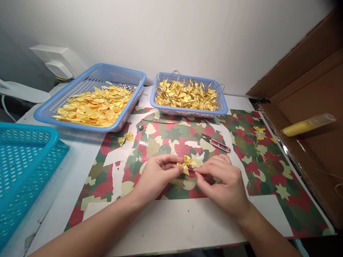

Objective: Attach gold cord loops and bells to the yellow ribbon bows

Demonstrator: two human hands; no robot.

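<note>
Over the middle of the patterned mat, a small yellow ribbon bow is pinched between thumb and fingers of my left hand. My right hand is closed at the bow's right side, its thumb and index finger pinching a thin gold cord that runs to the bow. A loop of the cord rises near my left fingertips. Beyond my right hand lies a pair of pink-handled thread snips. Another yellow bow and small silver bells rest on the mat to the left.
A blue basket of yellow bows stands back left; a smaller blue basket of corded bows stands against the wall. A teal basket is at left. Gold cords lie on the mat. Cardboard borders the right, with a yellow tube.
</note>
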